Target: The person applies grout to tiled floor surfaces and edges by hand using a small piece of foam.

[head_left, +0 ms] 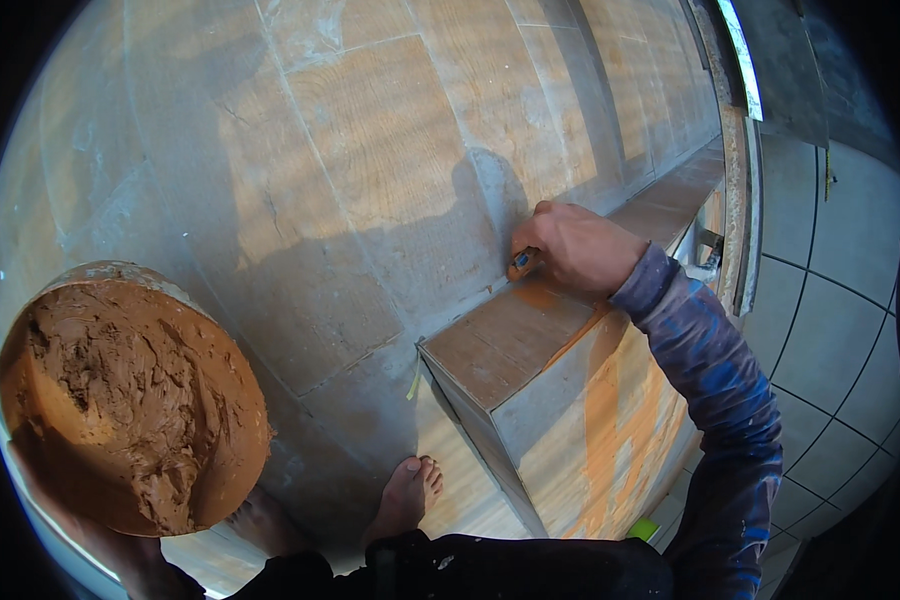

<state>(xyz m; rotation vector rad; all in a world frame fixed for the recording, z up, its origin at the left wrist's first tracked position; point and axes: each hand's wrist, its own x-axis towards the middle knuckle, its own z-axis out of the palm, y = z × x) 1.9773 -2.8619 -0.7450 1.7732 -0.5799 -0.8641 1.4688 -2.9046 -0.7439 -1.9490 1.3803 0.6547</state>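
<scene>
My right hand (582, 248) is closed around a small hand tool (522, 262) smeared with brown paste; its blade, if any, is hidden. That hand presses down where the tiled ledge (500, 360) meets the wood-look tiled surface. A thin smear of the same paste lies on the ledge just below the knuckles. At the lower left, my left hand (75, 530) supports a round bucket (242, 395) from below, its fingers mostly hidden behind the wall. Thick, wet brown paste (160, 400) lines the bucket and is heaped inside it.
The ledge's side (610, 430) carries orange-brown streaks. A metal-edged frame (745, 200) runs along the right, with pale floor tiles (830, 330) beyond it. My bare foot (407, 495) stands close to the ledge's corner. Something bright green (642, 529) shows near the lower edge.
</scene>
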